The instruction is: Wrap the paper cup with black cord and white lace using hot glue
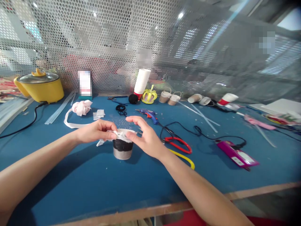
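Note:
A small cup (122,153) stands on the blue table, grey-beige at the bottom with a band of black cord around its middle. White lace ribbon (121,135) lies along its upper edge. My left hand (97,131) pinches the ribbon at the cup's left side between thumb and fingertips. On the right, the thumb of my right hand (147,136) touches the ribbon at the rim, while its index finger stretches out above and behind the cup. A loose end of the lace (100,142) hangs below my left fingers.
A roll of white ribbon (81,107), black cord (121,109) and a blue glue gun (148,115) lie behind the cup. Red-handled scissors (180,144), a yellow handle (184,158) and a purple power strip (237,155) are rightward. A yellow pot (42,89) stands far left.

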The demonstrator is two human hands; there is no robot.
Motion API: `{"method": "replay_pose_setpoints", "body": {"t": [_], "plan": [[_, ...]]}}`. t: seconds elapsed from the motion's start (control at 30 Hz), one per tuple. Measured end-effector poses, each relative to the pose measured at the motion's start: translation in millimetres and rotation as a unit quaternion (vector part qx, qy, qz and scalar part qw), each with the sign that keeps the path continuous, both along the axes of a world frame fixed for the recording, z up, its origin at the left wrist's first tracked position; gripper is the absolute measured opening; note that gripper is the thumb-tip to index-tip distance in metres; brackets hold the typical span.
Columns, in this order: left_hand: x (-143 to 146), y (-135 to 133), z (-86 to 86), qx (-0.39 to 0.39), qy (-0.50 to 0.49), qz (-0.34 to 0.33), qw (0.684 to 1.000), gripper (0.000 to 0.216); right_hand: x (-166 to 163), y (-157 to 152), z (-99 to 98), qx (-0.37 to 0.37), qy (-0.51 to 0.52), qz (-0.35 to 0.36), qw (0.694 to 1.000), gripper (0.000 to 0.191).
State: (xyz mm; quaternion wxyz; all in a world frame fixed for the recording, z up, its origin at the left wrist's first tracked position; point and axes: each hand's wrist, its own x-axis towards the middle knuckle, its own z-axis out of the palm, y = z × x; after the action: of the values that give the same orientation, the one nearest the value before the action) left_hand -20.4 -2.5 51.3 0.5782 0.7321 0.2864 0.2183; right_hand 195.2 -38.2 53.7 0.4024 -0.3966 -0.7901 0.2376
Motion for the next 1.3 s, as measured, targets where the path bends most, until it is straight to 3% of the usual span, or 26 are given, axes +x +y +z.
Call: {"method": "replay_pose_setpoints", "body": {"t": [0.23, 0.5, 0.7, 0.83, 1.03, 1.3], "plan": [[0.5, -1.2, 1.4, -0.008, 0.003, 0.001, 1.0, 0.028, -1.8, -1.1, 0.1, 0.003, 0.003, 0.009, 1.0, 0.045], [-3.4, 2.2, -7.1, -0.08, -0.057, -0.005, 0.995, 0.033, 9.4, -0.4, -1.9, -0.118, 0.112, 0.087, 0.983, 0.057], [-3.1, 0.3, -11.7, -0.122, -0.088, -0.011, 0.989, 0.034, 4.8, -5.4, -2.8, -0.135, 0.094, 0.1, 0.981, 0.034], [-0.4, -1.2, -12.5, -0.141, -0.097, -0.016, 0.985, 0.035, 5.6, -5.1, -3.3, -0.168, 0.126, 0.135, 0.968, 0.043], [1.6, -0.9, -12.4, -0.14, -0.085, -0.008, 0.986, 0.036, 5.6, -6.2, -0.1, -0.153, 0.08, 0.12, 0.978, 0.033], [4.6, -1.3, -8.4, -0.072, -0.021, -0.014, 0.997, 0.03, 0.5, -7.3, 3.5, -0.107, 0.004, 0.096, 0.99, 0.03]]}}
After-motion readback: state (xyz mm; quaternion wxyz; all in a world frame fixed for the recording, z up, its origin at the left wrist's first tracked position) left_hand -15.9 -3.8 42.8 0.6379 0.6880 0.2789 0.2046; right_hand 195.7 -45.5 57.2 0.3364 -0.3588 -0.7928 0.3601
